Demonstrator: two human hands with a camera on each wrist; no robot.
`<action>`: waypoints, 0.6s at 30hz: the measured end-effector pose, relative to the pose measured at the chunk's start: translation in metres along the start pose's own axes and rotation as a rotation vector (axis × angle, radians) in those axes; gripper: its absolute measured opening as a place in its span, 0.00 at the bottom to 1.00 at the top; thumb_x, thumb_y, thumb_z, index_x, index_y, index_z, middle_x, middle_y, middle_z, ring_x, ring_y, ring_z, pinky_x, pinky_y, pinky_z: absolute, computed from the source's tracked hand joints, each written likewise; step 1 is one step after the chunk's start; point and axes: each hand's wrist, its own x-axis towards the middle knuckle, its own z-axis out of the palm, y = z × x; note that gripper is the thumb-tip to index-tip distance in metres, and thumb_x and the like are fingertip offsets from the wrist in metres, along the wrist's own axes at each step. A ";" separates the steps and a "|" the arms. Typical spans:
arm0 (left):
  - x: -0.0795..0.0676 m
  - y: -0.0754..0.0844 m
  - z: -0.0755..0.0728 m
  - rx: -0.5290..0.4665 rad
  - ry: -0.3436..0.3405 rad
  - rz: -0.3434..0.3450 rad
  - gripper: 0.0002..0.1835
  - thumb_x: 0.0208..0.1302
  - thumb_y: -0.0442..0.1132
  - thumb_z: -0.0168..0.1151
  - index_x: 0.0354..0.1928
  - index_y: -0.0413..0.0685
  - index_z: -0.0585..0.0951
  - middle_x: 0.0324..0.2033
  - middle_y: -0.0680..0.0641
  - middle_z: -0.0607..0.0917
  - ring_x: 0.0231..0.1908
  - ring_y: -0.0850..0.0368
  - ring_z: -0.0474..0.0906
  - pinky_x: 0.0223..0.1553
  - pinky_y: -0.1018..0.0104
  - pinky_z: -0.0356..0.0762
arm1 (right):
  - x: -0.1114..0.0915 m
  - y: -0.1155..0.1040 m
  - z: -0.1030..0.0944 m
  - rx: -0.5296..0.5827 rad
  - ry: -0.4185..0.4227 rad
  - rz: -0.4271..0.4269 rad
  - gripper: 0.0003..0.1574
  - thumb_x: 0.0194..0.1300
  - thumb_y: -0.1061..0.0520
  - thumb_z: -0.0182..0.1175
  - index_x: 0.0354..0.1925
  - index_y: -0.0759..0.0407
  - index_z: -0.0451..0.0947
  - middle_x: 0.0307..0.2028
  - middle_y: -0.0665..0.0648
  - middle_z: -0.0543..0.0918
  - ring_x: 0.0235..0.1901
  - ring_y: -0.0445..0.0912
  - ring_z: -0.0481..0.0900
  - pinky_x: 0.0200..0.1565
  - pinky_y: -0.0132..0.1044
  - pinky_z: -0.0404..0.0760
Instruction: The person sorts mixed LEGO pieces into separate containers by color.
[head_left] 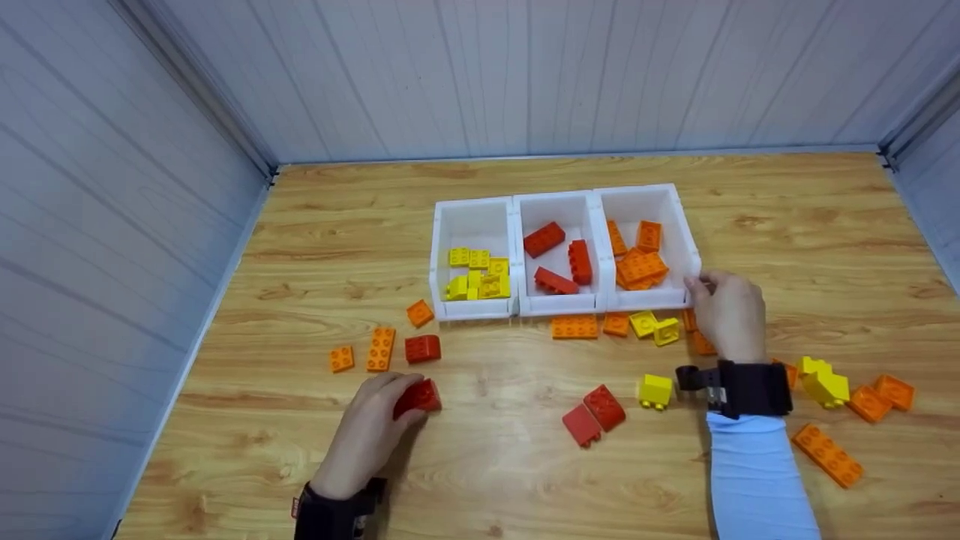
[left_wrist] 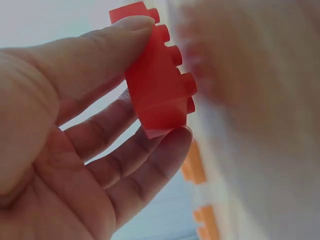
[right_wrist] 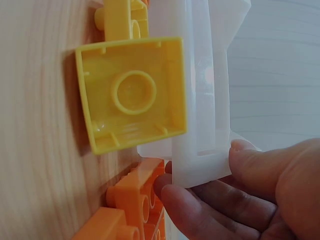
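Observation:
My left hand (head_left: pixel 369 426) pinches a red toy brick (head_left: pixel 427 394) between thumb and fingers, left of centre over the table. The left wrist view shows this brick (left_wrist: pixel 157 90) tilted, its studs pointing right. My right hand (head_left: pixel 729 315) grips the front right corner of the white bin (head_left: pixel 688 244) that holds orange bricks. In the right wrist view its thumb lies on one side of the bin corner (right_wrist: pixel 200 170), with fingers curled beneath. Close by is a yellow brick (right_wrist: pixel 172 90), hollow underside showing. Another red brick (head_left: pixel 422 349) lies just beyond my left hand.
Two more white bins adjoin on the left, one with yellow bricks (head_left: pixel 480 281), one with red bricks (head_left: pixel 544 238). Loose orange bricks (head_left: pixel 380 349) lie at left, others (head_left: pixel 828 455) at right. Two red bricks (head_left: pixel 604 406) and a yellow brick (head_left: pixel 655 391) lie in front. Panels (head_left: pixel 487 82) enclose the table.

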 end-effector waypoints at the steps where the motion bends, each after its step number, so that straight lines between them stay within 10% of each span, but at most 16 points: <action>1: 0.002 0.003 -0.002 0.006 0.003 0.017 0.24 0.54 0.33 0.75 0.56 0.45 0.83 0.50 0.44 0.82 0.52 0.46 0.76 0.55 0.50 0.75 | 0.000 0.000 0.000 -0.001 0.001 0.002 0.27 0.77 0.50 0.51 0.54 0.74 0.79 0.42 0.72 0.83 0.36 0.58 0.79 0.36 0.47 0.74; 8: 0.037 0.032 -0.022 0.055 0.049 0.235 0.21 0.59 0.24 0.68 0.55 0.45 0.83 0.51 0.45 0.81 0.53 0.50 0.75 0.55 0.55 0.75 | 0.000 0.001 0.000 0.000 0.000 0.012 0.27 0.77 0.50 0.50 0.54 0.73 0.79 0.42 0.71 0.83 0.36 0.58 0.78 0.37 0.47 0.74; 18: 0.132 0.094 -0.021 0.110 0.109 0.512 0.20 0.57 0.29 0.72 0.53 0.46 0.84 0.49 0.46 0.81 0.51 0.51 0.75 0.54 0.65 0.75 | -0.001 0.001 0.001 0.017 0.031 -0.036 0.25 0.76 0.52 0.53 0.52 0.74 0.80 0.40 0.71 0.84 0.32 0.57 0.79 0.34 0.45 0.73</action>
